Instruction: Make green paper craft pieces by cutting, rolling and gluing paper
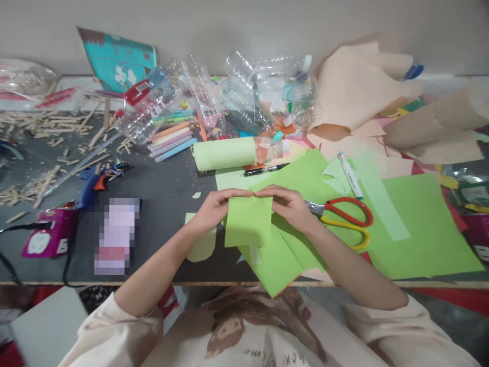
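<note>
A small bright green sheet of paper [249, 222] is pinched along its top edge between my two hands. My left hand [214, 206] grips its upper left corner, and my right hand [290, 204] the upper right, with the fingertips nearly meeting in the middle. Below and to the right spread larger green sheets [428, 224]. Scissors with one red and one yellow handle [349, 214] lie beside my right hand, their blades partly hidden by it. Beyond my hands rests a plastic bottle wrapped in pale green paper [225, 154], with a black pen [265, 169] in front of it.
A glue gun [89, 181], a purple box [49, 232] with a cable and a phone [117, 234] lie to the left, near scattered wooden sticks [42, 122]. Clear plastic bottles [260, 86] and brown paper [355, 86] fill the back. A marker [349, 176] lies on the right.
</note>
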A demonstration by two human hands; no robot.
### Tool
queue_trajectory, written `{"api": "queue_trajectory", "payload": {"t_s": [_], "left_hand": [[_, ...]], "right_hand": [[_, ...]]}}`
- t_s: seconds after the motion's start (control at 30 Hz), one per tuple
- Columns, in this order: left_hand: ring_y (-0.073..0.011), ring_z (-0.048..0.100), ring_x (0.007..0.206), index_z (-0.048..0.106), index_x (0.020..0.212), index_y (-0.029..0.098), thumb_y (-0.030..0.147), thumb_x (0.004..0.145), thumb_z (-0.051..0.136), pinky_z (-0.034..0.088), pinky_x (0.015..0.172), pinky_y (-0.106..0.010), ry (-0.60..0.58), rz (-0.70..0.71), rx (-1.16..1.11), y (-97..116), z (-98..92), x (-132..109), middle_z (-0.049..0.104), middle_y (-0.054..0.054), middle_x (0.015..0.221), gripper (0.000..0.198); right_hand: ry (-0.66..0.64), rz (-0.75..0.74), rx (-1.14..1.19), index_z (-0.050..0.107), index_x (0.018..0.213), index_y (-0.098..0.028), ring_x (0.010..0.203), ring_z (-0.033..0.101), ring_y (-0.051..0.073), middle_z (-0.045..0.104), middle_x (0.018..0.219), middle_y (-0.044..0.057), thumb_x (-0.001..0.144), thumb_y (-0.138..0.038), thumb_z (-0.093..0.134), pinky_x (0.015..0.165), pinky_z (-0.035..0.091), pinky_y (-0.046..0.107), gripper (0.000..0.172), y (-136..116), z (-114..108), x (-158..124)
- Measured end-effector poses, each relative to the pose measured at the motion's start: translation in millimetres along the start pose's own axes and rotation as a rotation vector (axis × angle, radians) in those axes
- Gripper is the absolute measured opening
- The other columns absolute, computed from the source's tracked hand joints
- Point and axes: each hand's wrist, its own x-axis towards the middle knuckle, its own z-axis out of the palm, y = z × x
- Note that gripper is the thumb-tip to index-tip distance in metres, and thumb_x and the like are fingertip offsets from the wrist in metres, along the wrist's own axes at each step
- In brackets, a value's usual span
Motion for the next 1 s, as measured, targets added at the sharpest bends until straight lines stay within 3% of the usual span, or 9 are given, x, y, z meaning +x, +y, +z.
{"api": "queue_trajectory", "payload": {"t_s": [0.17,0.3,0.43,0.53,0.6,0.7,0.8,0.93,1.0], "left_hand": [[-0.0233,0.073,0.083,0.077,0.088,0.021,0.046,0.068,0.077,0.058,0.071,-0.029,0.014,-0.043,-0.087,0,1.1,0,0.077,-0.007,0.09,0.032],[-0.0169,0.07,0.072,0.073,0.091,0.018,0.051,0.076,0.069,0.057,0.068,-0.026,0.111,-0.029,-0.141,-10,-0.5,3,0.075,-0.007,0.085,0.036],[-0.0159,0.068,0.091,0.05,0.127,0.028,0.05,0.075,0.071,0.055,0.072,-0.024,0.184,0.115,-0.129,-20,-0.3,5,0.068,-0.008,0.112,0.06],[-0.0152,0.061,0.105,0.047,0.125,0.032,0.049,0.076,0.071,0.052,0.072,-0.019,0.228,0.238,-0.037,-22,1.0,4,0.06,-0.008,0.123,0.058],[-0.0117,0.061,0.089,0.053,0.118,0.03,0.048,0.079,0.068,0.05,0.067,-0.018,0.219,0.261,0.007,-21,2.0,3,0.057,-0.008,0.124,0.046],[-0.0051,0.046,0.059,0.065,0.104,0.024,0.043,0.081,0.066,0.044,0.055,-0.02,0.151,0.216,0.088,-16,3.3,0,0.058,-0.007,0.115,0.029],[-0.005,0.034,0.052,0.069,0.105,0.023,0.035,0.081,0.066,0.034,0.049,-0.02,0.13,0.156,0.14,-12,3.7,-3,0.059,-0.004,0.096,0.027],[-0.0046,0.029,0.051,0.068,0.11,0.023,0.03,0.079,0.066,0.028,0.048,-0.02,0.165,0.127,0.129,-9,2.3,-4,0.061,-0.004,0.099,0.032],[-0.0041,0.026,0.051,0.069,0.109,0.022,0.027,0.078,0.066,0.024,0.047,-0.02,0.173,0.135,0.125,-8,1.6,-4,0.061,-0.004,0.098,0.032]], "right_hand": [[0.065,0.075,0.057,0.079,0.084,-0.026,0.081,0.069,0.019,0.076,0.09,0.005,0.072,-0.048,0.075,0.073,0.055,0.032,0.025,1,0,0],[0.187,0.101,0.006,0.07,0.062,-0.02,0.056,0.056,0.013,0.064,0.061,-0.001,0.067,-0.053,0.077,0.054,0.047,0.027,0.034,2,2,1],[0.272,0.095,-0.042,0.04,0.046,-0.02,0.046,0.029,0.007,0.03,0.047,-0.007,0.067,-0.06,0.073,0.043,0.026,0.024,0.056,-3,4,3],[0.316,0.104,-0.049,0.03,0.048,-0.021,0.047,0.021,0.007,0.02,0.051,-0.008,0.066,-0.063,0.073,0.044,0.019,0.024,0.063,-5,6,4],[0.322,0.123,-0.039,0.029,0.049,-0.022,0.047,0.02,0.007,0.02,0.051,-0.008,0.065,-0.063,0.073,0.044,0.018,0.024,0.062,-5,8,3],[0.276,0.16,-0.022,0.039,0.052,-0.022,0.047,0.028,0.008,0.028,0.05,-0.007,0.069,-0.062,0.071,0.045,0.027,0.024,0.053,-3,12,2],[0.166,0.166,-0.145,0.055,0.066,-0.021,0.051,0.044,0.012,0.046,0.055,-0.004,0.079,-0.059,0.062,0.051,0.041,0.027,0.041,-9,13,-5],[0.157,-0.031,-0.618,0.056,0.121,-0.026,0.092,0.067,0.022,0.07,0.105,0.006,0.09,-0.044,0.054,0.082,0.054,0.037,0.036,-33,-2,-33],[0.193,-0.153,-0.922,0.056,0.123,-0.026,0.103,0.066,0.025,0.069,0.114,0.009,0.092,-0.039,0.051,0.09,0.053,0.041,0.034,-45,-20,-54]]}}
